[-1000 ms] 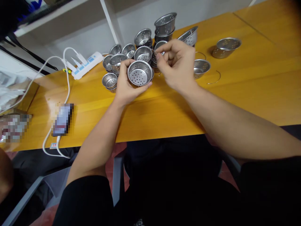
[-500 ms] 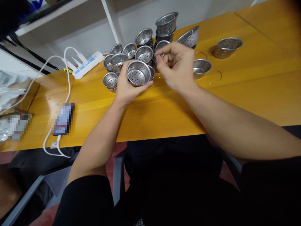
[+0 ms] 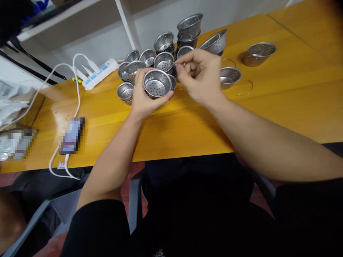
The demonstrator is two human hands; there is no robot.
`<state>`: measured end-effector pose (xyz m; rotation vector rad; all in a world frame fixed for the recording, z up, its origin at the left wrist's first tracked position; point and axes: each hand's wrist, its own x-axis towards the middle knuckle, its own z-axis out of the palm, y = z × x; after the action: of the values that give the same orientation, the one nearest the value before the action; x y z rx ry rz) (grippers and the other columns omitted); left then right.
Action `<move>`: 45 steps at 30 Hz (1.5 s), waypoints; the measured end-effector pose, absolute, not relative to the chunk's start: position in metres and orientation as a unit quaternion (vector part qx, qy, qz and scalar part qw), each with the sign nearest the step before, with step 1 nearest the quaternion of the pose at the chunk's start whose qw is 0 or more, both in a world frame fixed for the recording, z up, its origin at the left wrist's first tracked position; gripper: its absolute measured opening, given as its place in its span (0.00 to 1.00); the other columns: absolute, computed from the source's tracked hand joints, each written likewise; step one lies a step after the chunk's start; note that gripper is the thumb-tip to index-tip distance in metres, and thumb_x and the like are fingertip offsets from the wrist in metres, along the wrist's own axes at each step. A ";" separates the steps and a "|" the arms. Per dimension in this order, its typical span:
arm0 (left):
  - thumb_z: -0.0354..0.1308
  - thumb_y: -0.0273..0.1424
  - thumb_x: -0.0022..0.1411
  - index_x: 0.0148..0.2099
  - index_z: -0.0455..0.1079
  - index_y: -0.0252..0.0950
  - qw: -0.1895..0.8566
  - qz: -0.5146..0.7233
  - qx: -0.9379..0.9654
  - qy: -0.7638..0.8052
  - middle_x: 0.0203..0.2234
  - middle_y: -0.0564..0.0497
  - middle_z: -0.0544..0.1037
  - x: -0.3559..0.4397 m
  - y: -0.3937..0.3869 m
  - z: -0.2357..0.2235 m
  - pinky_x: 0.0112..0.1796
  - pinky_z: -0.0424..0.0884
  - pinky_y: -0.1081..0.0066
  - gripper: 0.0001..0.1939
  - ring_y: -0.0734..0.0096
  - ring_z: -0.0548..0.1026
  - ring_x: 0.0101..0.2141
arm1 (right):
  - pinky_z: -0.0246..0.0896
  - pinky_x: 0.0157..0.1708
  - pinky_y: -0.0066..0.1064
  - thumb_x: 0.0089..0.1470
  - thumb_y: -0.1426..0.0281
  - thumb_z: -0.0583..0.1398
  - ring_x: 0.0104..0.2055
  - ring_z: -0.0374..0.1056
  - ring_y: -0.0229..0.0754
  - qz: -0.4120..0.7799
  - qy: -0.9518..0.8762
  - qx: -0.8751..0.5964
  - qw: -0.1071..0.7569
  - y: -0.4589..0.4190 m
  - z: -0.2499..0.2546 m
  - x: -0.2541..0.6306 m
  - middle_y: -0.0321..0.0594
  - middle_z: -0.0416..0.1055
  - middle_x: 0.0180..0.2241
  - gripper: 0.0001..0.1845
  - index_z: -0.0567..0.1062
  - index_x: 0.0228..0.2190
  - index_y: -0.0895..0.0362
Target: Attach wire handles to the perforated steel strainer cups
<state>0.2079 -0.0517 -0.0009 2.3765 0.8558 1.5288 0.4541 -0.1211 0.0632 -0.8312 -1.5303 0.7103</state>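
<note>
My left hand (image 3: pixel 143 94) is wrapped round a small perforated metal cup (image 3: pixel 157 85), its open top tilted toward me. To the right of the cup, my right hand (image 3: pixel 200 73) pinches a thin metal wire (image 3: pixel 181 87), mostly hidden behind the fingers. Its tip shows below them, apart from the held cup. Behind the hands stand several more perforated cups, among them a tall stack (image 3: pixel 189 28) and a single cup (image 3: pixel 164 62) close to my right fingertips. Beside my right wrist sits another cup (image 3: pixel 230 76), with a loose curved wire (image 3: pixel 249 87) lying near it.
Farther right on the wooden table (image 3: pixel 294 89) stands a lone perforated cup (image 3: pixel 259 53). A tilted cup (image 3: pixel 215 43) rests at the back. On the left are a white power strip (image 3: pixel 100 74) with cables and a phone (image 3: pixel 72 135). A person's leg shows at lower left.
Almost nothing differs. The held cup and my left hand have shifted very slightly left, and my right fingers are marginally lower and still pinching.
</note>
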 end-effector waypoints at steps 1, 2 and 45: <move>0.79 0.72 0.60 0.69 0.69 0.50 0.094 0.513 0.803 0.289 0.61 0.44 0.79 0.209 -0.050 -0.002 0.71 0.80 0.39 0.49 0.40 0.83 0.64 | 0.55 0.33 0.40 0.68 0.54 0.78 0.28 0.55 0.41 0.310 -0.661 -0.353 0.586 -0.122 0.064 0.453 0.31 0.64 0.27 0.16 0.79 0.42 0.45; 0.79 0.72 0.60 0.69 0.68 0.50 0.093 0.510 0.805 0.289 0.61 0.44 0.80 0.209 -0.049 -0.004 0.70 0.80 0.39 0.50 0.40 0.83 0.64 | 0.57 0.33 0.40 0.67 0.53 0.78 0.29 0.56 0.41 0.314 -0.665 -0.351 0.580 -0.123 0.064 0.452 0.32 0.65 0.27 0.16 0.79 0.41 0.44; 0.76 0.70 0.66 0.78 0.64 0.54 0.090 0.504 0.825 0.239 0.66 0.43 0.75 0.211 -0.054 -0.002 0.73 0.79 0.40 0.51 0.39 0.81 0.68 | 0.60 0.32 0.38 0.71 0.45 0.76 0.28 0.55 0.40 0.264 -0.689 -0.294 0.608 -0.097 0.041 0.453 0.31 0.64 0.26 0.21 0.82 0.44 0.46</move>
<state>0.2114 -0.0543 -0.0016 2.4526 0.7110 1.4989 0.4534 -0.0969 0.0406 -0.6801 -1.5910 0.6095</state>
